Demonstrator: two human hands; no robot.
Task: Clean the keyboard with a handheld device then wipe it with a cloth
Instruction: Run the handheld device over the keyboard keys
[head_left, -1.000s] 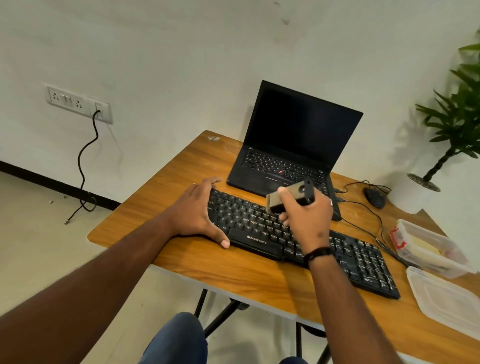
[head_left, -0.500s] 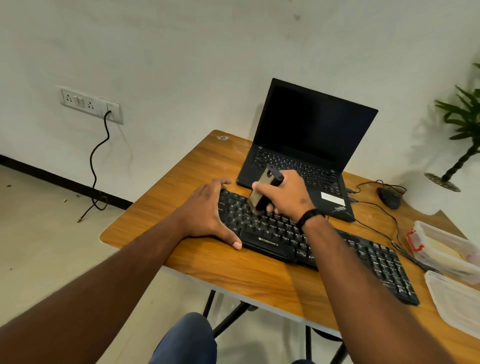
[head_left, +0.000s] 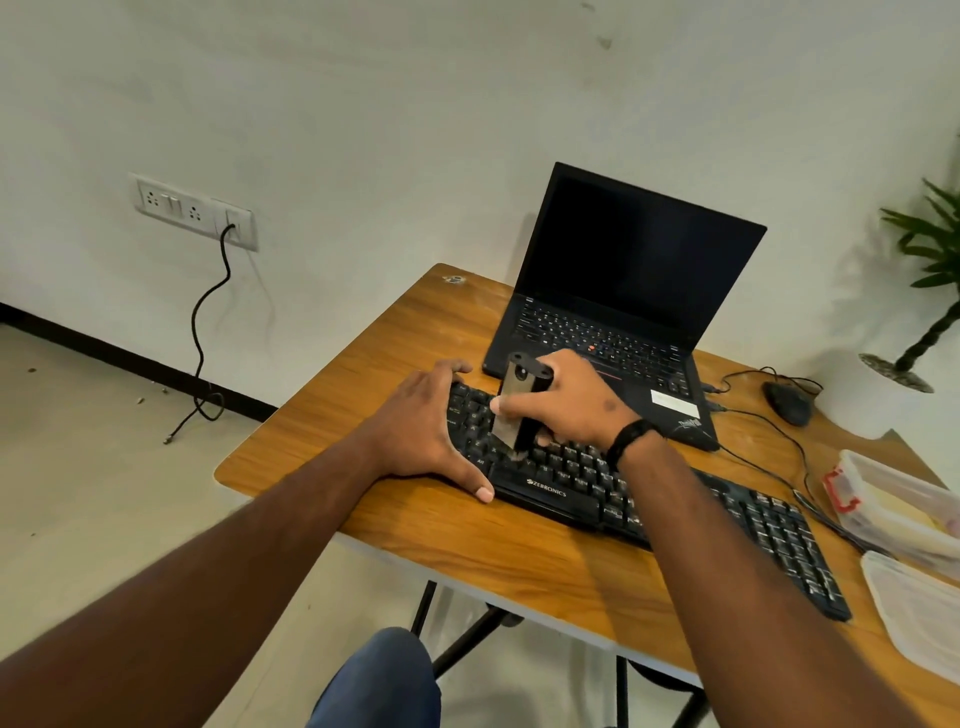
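Right now your keyboard (head_left: 649, 499) lies slantwise across the wooden table (head_left: 519, 561), its left end close to the table's front-left corner. Just behind it an open laptop (head_left: 623, 312) stands with a dark screen, its front edge almost touching the keyboard's back edge, so there is little room behind the keys. To the right you have a mouse (head_left: 788, 402) with its cable trailing along the table, a clear plastic container (head_left: 893, 499) and a loose lid (head_left: 919, 613) at the table's right edge; a plant (head_left: 930, 270) stands beyond. A black cable (head_left: 208, 332) hangs from the wall socket (head_left: 192, 210) on the left. Your right hand (head_left: 571, 405) grips the handheld device (head_left: 519, 405) upright, fingers wrapped round its body, its lower tip down on the keys near the left end. Your left hand (head_left: 421, 431) lies flat over the keyboard's left end, fingers relaxed, thumb on the front edge, just beside the device
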